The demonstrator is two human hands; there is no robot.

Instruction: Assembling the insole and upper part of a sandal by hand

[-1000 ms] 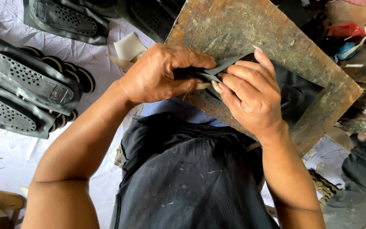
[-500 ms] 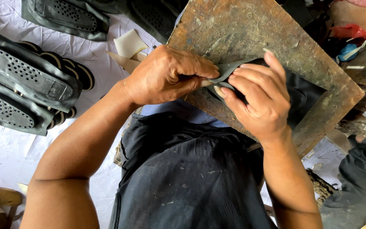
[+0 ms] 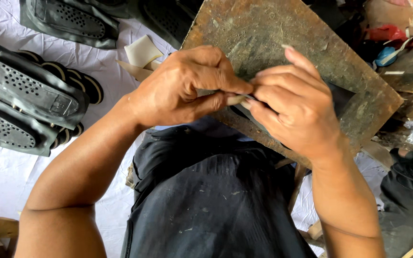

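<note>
A: Quick pass. The left hand (image 3: 180,88) and right hand (image 3: 295,102) meet over the near edge of the worn wooden board (image 3: 273,33). Both pinch a thin dark strip (image 3: 241,99) between thumb and fingertips.

B: What is the strip?

A: Can't tell. Only a sliver shows between the two thumbs, the rest is buried under the fingers. Could be leather or rubber, not clear. Pale thumbnail right on it.

B: Hands closed or open?

A: Left hand curled tight, thumb pressed to forefinger on the strip. Right hand pinching too, but its forefinger sticks up straight over the board, the others curled.

B: Anything under the right hand?

A: A dark piece (image 3: 342,98) lies on the board just beyond that hand, mostly covered, shape unreadable.

B: Left of the board?

A: Stacked black shoe soles (image 3: 20,100) with dotted tread on a white sheet (image 3: 101,52), well apart from the board, cut off at the frame edge. More soles (image 3: 68,19) above them, cropped at the top. Some pale offcuts (image 3: 142,55) just beside the board's left edge.

B: Right of the board?

A: Clutter, red and blue bits (image 3: 388,43), too small to name. Near the board's lower edge, the person's dark apron (image 3: 206,200) fills the lap.
</note>
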